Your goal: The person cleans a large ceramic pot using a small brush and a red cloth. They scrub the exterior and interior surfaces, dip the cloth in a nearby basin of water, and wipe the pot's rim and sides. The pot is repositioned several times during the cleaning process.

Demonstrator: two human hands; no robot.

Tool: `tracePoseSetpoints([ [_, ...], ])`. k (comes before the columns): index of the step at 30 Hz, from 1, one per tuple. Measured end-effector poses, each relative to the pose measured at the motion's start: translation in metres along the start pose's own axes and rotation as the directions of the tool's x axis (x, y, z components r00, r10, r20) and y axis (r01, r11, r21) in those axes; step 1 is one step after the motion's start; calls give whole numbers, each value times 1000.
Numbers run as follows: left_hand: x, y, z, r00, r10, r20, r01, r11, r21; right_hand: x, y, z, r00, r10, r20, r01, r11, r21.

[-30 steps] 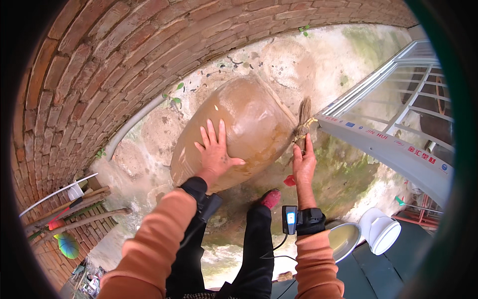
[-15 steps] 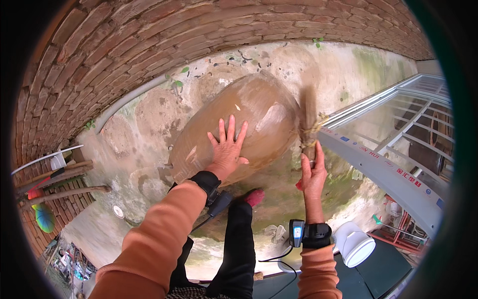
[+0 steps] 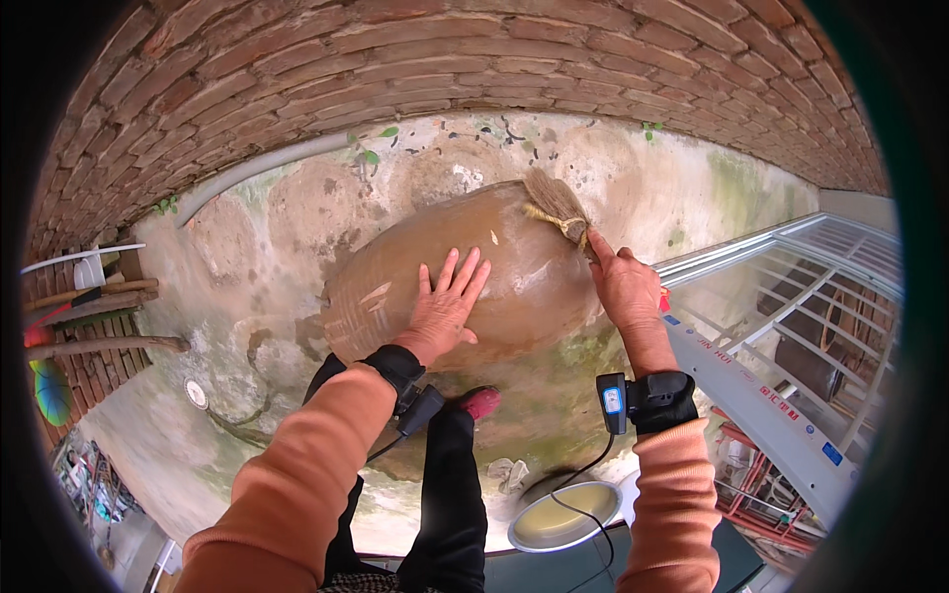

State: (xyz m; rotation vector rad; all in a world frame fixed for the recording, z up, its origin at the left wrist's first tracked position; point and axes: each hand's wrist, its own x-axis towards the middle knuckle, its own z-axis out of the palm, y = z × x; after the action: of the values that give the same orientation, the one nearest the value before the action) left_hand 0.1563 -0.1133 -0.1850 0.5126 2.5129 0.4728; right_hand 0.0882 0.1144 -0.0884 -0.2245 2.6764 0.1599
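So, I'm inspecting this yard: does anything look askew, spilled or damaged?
The jar lies on its side on the floor under the left hand, which looks odd because jars usually stand upright. No clear breakage or spill shows.

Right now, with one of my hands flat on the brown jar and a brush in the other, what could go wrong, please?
The rounded jar looks wet and might slip or turn, since your left hand only presses flat on it. If it rolls toward you, it could bump your red shoe. The black cable from your right wristband passes over the basin in this view, so it might catch there.
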Motion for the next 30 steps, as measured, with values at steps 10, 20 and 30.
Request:
tracePoseSetpoints([
  [10,3,6,-8,996,5,86,-4,1000,-15,10,-12,-1,994,34,103,-36,999,16],
  [20,13,11,-11,973,136,187,-165,975,147,9,8,19,971,226,82,-234,966,107],
  [30,13,26,4,961,256,106,-276,910,309,2,25,30,964,162,209,-189,975,118],
])
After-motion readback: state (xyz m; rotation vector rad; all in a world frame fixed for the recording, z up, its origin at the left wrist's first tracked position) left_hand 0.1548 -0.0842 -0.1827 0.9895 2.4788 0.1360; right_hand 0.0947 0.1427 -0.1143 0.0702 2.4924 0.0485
